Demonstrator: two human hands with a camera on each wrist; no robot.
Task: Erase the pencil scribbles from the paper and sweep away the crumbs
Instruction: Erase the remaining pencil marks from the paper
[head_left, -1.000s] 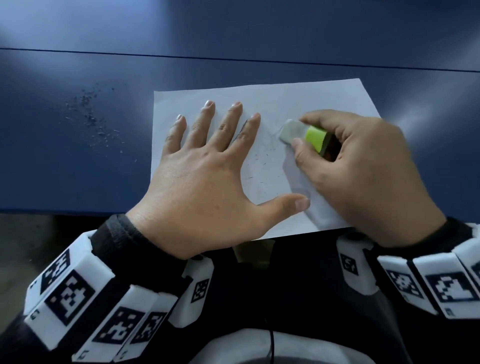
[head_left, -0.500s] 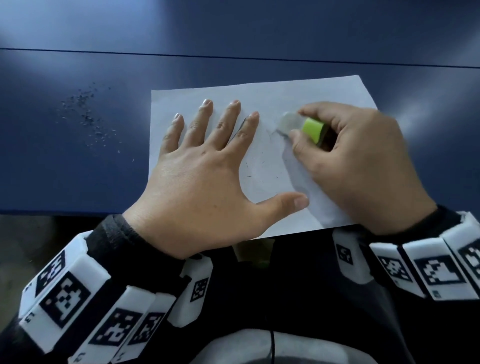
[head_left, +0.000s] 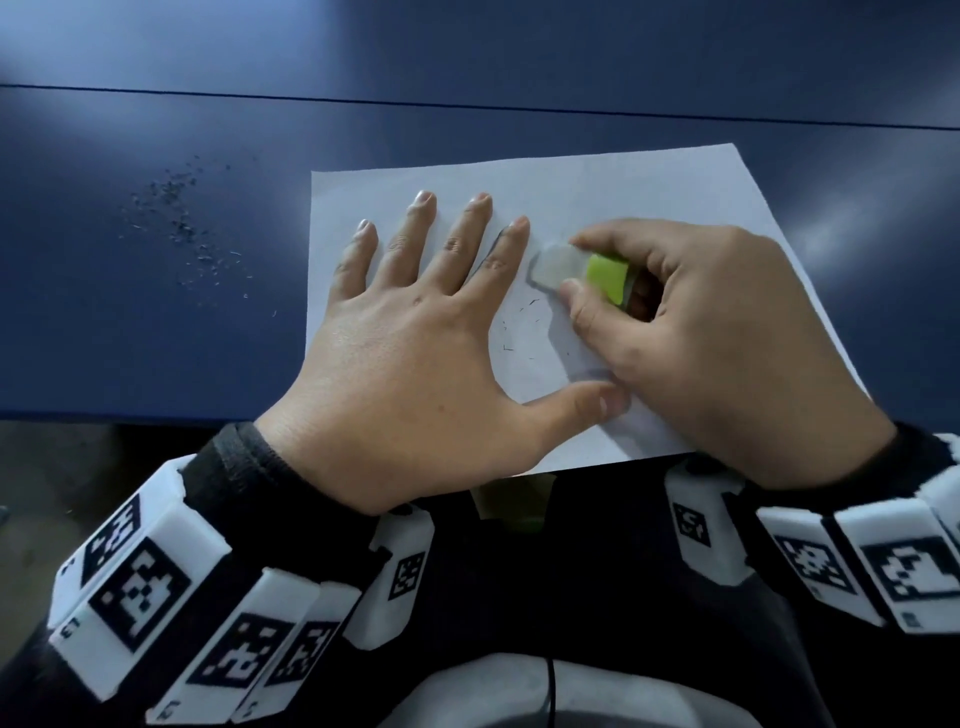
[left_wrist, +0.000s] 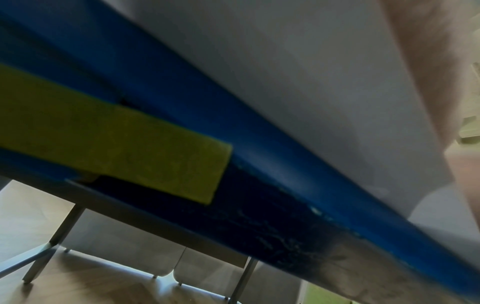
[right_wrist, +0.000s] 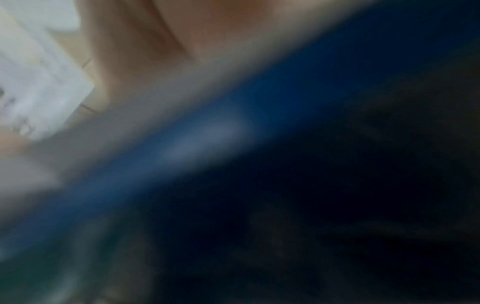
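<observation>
No brand or readable writing shows anywhere: the eraser's (head_left: 579, 271) lime-green sleeve is blank on the face you can see, and the only printing in view is the black-and-white square code markers on your wrist bands (head_left: 137, 584).

Your right hand (head_left: 696, 338) has a closed grip on the eraser, thumb on its near side and forefinger on its far side, the other fingers curled in behind. The bare whitish end sticks out toward your left hand and meets the paper (head_left: 597, 187) just beside your left forefinger tip.

Your left hand (head_left: 415, 353) lies flat on the paper, fingers straight and spread (an open grip, holding nothing), thumb stretched out toward your right hand and touching or nearly touching it.

The paper lies on the blue tabletop (head_left: 156, 353), its near edge reaching the tabletop's front edge. A short dark pencil mark (head_left: 497, 240) shows on the paper beside your left forefinger. Thin dark crumbs (head_left: 519, 327) lie on the paper between your two hands; a larger scatter of crumbs (head_left: 182, 228) sits on the bare tabletop, left of the paper and well apart from it.

The right wrist view is too blurred to add anything.
</observation>
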